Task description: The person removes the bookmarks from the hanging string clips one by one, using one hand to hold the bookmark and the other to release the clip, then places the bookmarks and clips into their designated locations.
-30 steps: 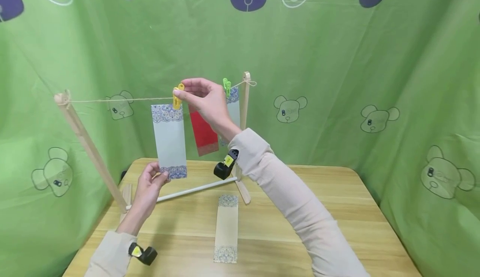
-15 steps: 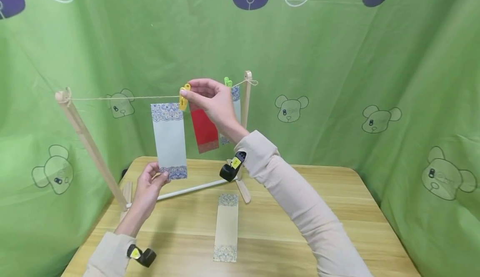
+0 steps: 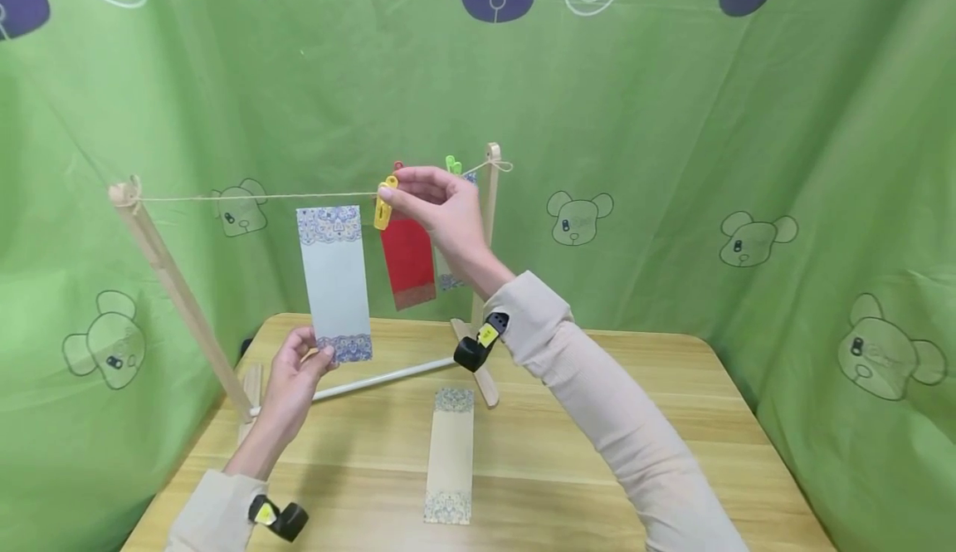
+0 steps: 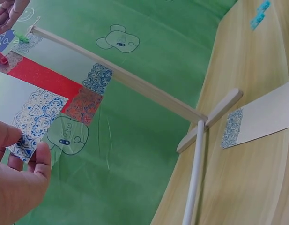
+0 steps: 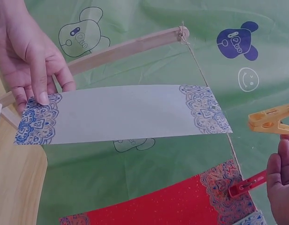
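Pinching a yellow clip [image 3: 384, 205], the right hand [image 3: 446, 218] is hovering near the string [image 3: 261, 197]; the left hand [image 3: 294, 373] is holding a white card [image 3: 334, 282] by one end.

The right hand [image 3: 446, 210] is pinching up high; the left hand [image 3: 295, 374] is pinching lower down, well apart.

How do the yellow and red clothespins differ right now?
Support: the right hand pinches the yellow clothespin; the red clothespin sits at the string.
Grip: the yellow clothespin bites no card; the red clothespin clamps the top of the red card.
Shared: both are plastic-looking clips.
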The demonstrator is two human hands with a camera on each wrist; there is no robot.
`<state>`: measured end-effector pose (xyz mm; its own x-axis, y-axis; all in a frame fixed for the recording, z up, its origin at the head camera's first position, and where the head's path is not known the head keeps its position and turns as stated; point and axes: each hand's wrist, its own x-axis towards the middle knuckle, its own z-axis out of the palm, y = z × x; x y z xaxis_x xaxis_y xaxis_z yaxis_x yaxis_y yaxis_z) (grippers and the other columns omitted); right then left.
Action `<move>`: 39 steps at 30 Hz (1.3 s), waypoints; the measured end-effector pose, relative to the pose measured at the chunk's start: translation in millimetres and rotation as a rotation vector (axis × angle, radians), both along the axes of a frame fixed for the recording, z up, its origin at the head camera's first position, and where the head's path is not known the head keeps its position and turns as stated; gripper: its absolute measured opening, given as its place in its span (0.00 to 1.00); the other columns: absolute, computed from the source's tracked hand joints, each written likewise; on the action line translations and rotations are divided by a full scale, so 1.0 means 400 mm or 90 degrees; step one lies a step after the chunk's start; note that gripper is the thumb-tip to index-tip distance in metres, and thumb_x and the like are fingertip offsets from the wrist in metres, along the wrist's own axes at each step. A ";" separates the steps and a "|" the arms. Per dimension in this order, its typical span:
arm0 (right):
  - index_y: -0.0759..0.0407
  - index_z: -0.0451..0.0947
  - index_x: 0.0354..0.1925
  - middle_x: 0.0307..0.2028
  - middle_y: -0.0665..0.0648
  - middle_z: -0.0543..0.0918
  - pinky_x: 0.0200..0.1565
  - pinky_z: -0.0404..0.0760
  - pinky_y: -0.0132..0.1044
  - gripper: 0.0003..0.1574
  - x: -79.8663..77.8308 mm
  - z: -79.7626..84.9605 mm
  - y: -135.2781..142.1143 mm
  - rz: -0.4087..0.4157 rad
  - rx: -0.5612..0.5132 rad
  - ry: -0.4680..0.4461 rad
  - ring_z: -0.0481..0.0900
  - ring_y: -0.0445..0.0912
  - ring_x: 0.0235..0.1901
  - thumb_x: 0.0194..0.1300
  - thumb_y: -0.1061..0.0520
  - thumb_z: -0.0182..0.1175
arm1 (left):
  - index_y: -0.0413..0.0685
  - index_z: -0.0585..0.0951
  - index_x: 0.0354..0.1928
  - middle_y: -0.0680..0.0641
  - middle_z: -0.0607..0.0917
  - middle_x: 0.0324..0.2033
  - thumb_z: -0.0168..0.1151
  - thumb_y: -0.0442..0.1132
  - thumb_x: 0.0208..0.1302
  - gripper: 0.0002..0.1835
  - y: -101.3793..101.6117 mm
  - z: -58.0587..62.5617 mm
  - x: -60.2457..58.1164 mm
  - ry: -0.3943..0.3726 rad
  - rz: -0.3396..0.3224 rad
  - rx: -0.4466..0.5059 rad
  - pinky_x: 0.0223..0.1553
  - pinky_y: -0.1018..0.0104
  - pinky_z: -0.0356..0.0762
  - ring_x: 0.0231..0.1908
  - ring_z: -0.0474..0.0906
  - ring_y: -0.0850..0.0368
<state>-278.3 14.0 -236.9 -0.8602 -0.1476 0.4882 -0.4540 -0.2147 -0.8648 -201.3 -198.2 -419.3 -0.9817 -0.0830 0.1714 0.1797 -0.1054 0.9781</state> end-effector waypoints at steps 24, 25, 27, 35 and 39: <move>0.63 0.83 0.42 0.37 0.56 0.86 0.51 0.81 0.40 0.14 0.030 -0.023 0.089 -0.056 -0.005 -0.026 0.83 0.48 0.40 0.55 0.65 0.71 | 0.32 0.64 0.54 0.48 0.75 0.43 0.49 0.23 0.68 0.14 0.001 0.005 0.032 -0.019 -0.035 0.004 0.47 0.70 0.80 0.40 0.76 0.61; 0.62 0.83 0.42 0.37 0.56 0.86 0.51 0.81 0.40 0.14 0.031 -0.025 0.092 -0.059 -0.004 -0.028 0.83 0.48 0.40 0.55 0.65 0.71 | 0.32 0.64 0.54 0.48 0.75 0.43 0.49 0.23 0.68 0.14 0.002 0.004 0.033 -0.022 -0.036 0.003 0.47 0.70 0.80 0.40 0.76 0.61; 0.62 0.83 0.42 0.37 0.56 0.86 0.52 0.81 0.40 0.15 0.034 -0.030 0.099 -0.066 0.002 -0.032 0.83 0.48 0.40 0.55 0.64 0.71 | 0.32 0.65 0.53 0.48 0.75 0.42 0.49 0.23 0.67 0.14 0.003 0.003 0.035 -0.025 -0.037 0.005 0.47 0.70 0.80 0.39 0.76 0.61; 0.62 0.83 0.41 0.37 0.55 0.87 0.52 0.81 0.40 0.14 0.053 -0.040 0.126 -0.070 -0.012 -0.034 0.83 0.47 0.39 0.55 0.66 0.71 | 0.32 0.65 0.51 0.48 0.75 0.42 0.50 0.22 0.67 0.13 0.009 -0.001 0.043 -0.014 -0.040 0.013 0.45 0.70 0.81 0.38 0.76 0.61; 0.61 0.83 0.41 0.37 0.55 0.86 0.51 0.81 0.40 0.13 0.061 -0.049 0.140 -0.070 -0.009 -0.037 0.83 0.46 0.38 0.55 0.66 0.70 | 0.32 0.65 0.52 0.48 0.75 0.43 0.50 0.22 0.67 0.13 0.009 -0.003 0.047 -0.015 -0.043 0.012 0.45 0.69 0.80 0.38 0.75 0.61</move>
<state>-254.1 70.2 -256.5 -0.8980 -0.0442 0.4378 -0.4241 -0.1785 -0.8879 -182.4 -194.4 -420.6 -0.9888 -0.0199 0.1476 0.1489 -0.1348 0.9796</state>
